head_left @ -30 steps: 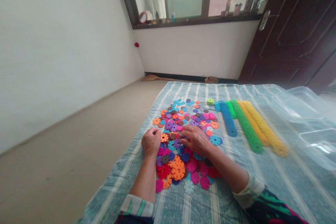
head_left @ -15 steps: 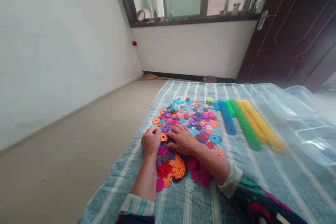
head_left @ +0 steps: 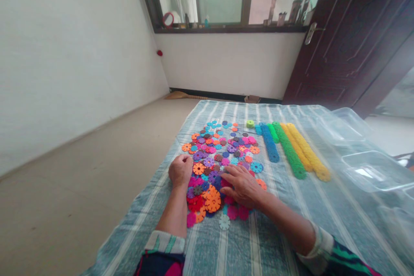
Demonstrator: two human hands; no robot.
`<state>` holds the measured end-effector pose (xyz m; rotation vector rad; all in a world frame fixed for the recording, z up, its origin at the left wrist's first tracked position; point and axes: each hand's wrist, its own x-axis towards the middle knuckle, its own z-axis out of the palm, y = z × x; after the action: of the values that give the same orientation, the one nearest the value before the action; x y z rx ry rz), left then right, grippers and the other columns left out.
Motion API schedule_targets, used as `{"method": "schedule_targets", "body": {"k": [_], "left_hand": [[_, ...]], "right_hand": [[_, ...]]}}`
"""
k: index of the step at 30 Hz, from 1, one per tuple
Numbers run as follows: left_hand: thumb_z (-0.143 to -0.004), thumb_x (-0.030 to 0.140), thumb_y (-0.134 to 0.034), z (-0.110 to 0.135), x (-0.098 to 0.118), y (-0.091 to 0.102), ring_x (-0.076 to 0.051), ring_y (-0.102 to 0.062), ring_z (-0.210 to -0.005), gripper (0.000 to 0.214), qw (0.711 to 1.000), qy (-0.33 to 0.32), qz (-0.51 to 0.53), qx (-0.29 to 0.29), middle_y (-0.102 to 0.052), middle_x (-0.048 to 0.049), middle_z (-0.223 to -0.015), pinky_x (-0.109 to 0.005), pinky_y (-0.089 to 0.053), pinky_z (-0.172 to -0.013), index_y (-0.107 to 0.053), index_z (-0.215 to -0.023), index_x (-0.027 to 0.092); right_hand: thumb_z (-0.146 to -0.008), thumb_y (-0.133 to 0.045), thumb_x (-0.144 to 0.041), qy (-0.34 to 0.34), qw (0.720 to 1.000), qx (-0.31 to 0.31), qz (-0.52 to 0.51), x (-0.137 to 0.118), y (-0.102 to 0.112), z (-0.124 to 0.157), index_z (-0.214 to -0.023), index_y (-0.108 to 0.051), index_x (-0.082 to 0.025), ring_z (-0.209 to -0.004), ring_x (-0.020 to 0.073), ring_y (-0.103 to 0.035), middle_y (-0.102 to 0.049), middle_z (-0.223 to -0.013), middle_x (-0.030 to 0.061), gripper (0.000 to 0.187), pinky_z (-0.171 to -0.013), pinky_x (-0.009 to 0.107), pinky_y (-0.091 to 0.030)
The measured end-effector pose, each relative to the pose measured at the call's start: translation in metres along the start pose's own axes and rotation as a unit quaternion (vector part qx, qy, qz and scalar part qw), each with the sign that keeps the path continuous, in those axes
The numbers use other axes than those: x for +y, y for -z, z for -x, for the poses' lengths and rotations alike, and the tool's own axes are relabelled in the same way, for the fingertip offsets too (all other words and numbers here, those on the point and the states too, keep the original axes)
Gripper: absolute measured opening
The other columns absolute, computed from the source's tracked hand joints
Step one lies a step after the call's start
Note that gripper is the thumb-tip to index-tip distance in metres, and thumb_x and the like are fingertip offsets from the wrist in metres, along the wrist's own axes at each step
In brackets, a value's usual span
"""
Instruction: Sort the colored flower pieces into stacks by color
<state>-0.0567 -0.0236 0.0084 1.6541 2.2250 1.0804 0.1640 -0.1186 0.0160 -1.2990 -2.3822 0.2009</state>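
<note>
A spread of notched plastic discs [head_left: 212, 198] in orange, pink, red, purple, blue and brown covers the middle of the cloth. My left hand [head_left: 181, 170] is closed at the left edge of the spread, next to an orange disc [head_left: 198, 168]. Its thumb and fingers are curled together, and whatever they hold, if anything, is hidden. Over the right part of the discs lies my right hand [head_left: 242, 185], palm down with its fingers apart. The discs under that palm are hidden.
Right of the discs lie a blue stack [head_left: 270, 143], a green stack [head_left: 289, 153] and yellow stacks [head_left: 307, 153] of discs, with a short lime stack [head_left: 250, 123] behind. Clear plastic containers [head_left: 377, 170] stand at the right. The striped cloth [head_left: 223, 258] drops off at the left.
My right hand has moved right and toward me, away from my left hand, baring purple and red discs between them. My left hand stays closed at the left edge. The view has shifted slightly.
</note>
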Motion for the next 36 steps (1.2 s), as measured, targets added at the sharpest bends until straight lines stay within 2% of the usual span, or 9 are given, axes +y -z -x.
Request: {"method": "schedule_targets", "body": {"k": [5,8,11,14,18,23,28,32,36], "left_hand": [[-0.072,0.029,-0.052,0.000,-0.002,-0.002,-0.018,-0.061,-0.073,0.021,1.000,-0.004,0.004,0.005,-0.071,-0.0032,-0.078,-0.025,-0.040,-0.064,-0.071,-0.075,0.021],[-0.071,0.029,-0.053,-0.001,-0.002,-0.003,-0.017,-0.060,-0.071,0.021,1.000,-0.011,0.005,0.008,-0.071,-0.0030,-0.077,-0.025,-0.040,-0.063,-0.072,-0.074,0.021],[-0.071,0.028,-0.052,-0.001,-0.002,-0.004,-0.017,-0.060,-0.070,0.022,1.000,-0.015,0.007,0.008,-0.071,-0.0031,-0.077,-0.025,-0.041,-0.063,-0.072,-0.075,0.020],[-0.072,0.028,-0.052,-0.001,-0.002,-0.004,-0.017,-0.060,-0.072,0.023,1.000,-0.013,0.004,0.007,-0.072,-0.0033,-0.079,-0.025,-0.041,-0.064,-0.072,-0.077,0.020],[-0.072,0.028,-0.052,-0.001,-0.003,-0.004,-0.018,-0.061,-0.074,0.023,1.000,-0.018,-0.002,0.006,-0.072,-0.0031,-0.080,-0.025,-0.041,-0.065,-0.072,-0.077,0.020],[-0.072,0.029,-0.052,0.000,-0.002,-0.004,-0.018,-0.062,-0.074,0.023,1.000,-0.020,0.000,0.006,-0.072,-0.0025,-0.078,-0.025,-0.041,-0.066,-0.072,-0.078,0.020],[-0.071,0.029,-0.052,0.001,0.002,-0.002,-0.018,-0.062,-0.074,0.024,1.000,-0.003,-0.003,0.004,-0.072,-0.0032,-0.080,-0.025,-0.042,-0.066,-0.073,-0.080,0.019],[-0.070,0.029,-0.053,0.002,0.003,-0.002,-0.018,-0.062,-0.075,0.024,1.000,-0.007,0.000,0.003,-0.072,-0.0031,-0.080,-0.025,-0.042,-0.068,-0.073,-0.079,0.019],[-0.071,0.030,-0.053,0.001,0.001,-0.003,-0.018,-0.062,-0.075,0.025,1.000,-0.018,0.000,0.004,-0.072,-0.0035,-0.079,-0.024,-0.043,-0.068,-0.073,-0.079,0.018]], "right_hand": [[-0.089,-0.056,-0.039,0.032,0.998,0.049,-0.022,-0.001,0.001,0.026,-0.104,-0.063,-0.022,-0.112,0.0230,-0.053,-0.060,-0.120,0.0087,0.025,-0.098,0.042,-0.039],[-0.090,-0.054,-0.037,-0.008,0.996,0.091,0.004,0.009,-0.001,0.042,-0.103,-0.064,-0.022,-0.115,0.0253,-0.052,-0.061,-0.120,0.0098,0.022,-0.100,0.046,-0.037],[-0.089,-0.054,-0.037,-0.053,0.994,0.100,0.015,0.015,-0.003,0.054,-0.109,-0.063,-0.021,-0.119,0.0278,-0.049,-0.058,-0.124,0.0119,0.027,-0.099,0.048,-0.039],[-0.088,-0.056,-0.039,-0.051,0.995,0.084,0.010,0.013,-0.004,0.055,-0.116,-0.061,-0.021,-0.123,0.0286,-0.046,-0.054,-0.131,0.0119,0.034,-0.102,0.049,-0.037],[-0.089,-0.054,-0.041,-0.015,0.996,0.083,-0.007,0.008,-0.005,0.051,-0.115,-0.062,-0.024,-0.124,0.0263,-0.046,-0.054,-0.132,0.0102,0.032,-0.105,0.048,-0.033],[-0.090,-0.051,-0.037,0.012,0.991,0.129,-0.037,0.016,-0.005,0.053,-0.106,-0.065,-0.022,-0.115,0.0234,-0.053,-0.061,-0.121,0.0100,0.026,-0.099,0.043,-0.041],[-0.092,-0.044,-0.026,-0.099,0.964,0.248,-0.016,0.035,0.001,0.057,-0.087,-0.068,-0.021,-0.092,0.0207,-0.061,-0.068,-0.093,0.0078,0.024,-0.087,0.037,-0.047],[-0.086,-0.047,-0.025,-0.170,0.945,0.278,-0.018,0.051,0.000,0.059,-0.090,-0.067,-0.020,-0.096,0.0234,-0.061,-0.067,-0.098,0.0102,0.022,-0.089,0.040,-0.047],[-0.083,-0.049,-0.025,-0.201,0.938,0.270,-0.079,0.058,-0.010,0.057,-0.102,-0.065,-0.020,-0.103,0.0235,-0.059,-0.064,-0.109,0.0109,0.025,-0.093,0.042,-0.046]]}}
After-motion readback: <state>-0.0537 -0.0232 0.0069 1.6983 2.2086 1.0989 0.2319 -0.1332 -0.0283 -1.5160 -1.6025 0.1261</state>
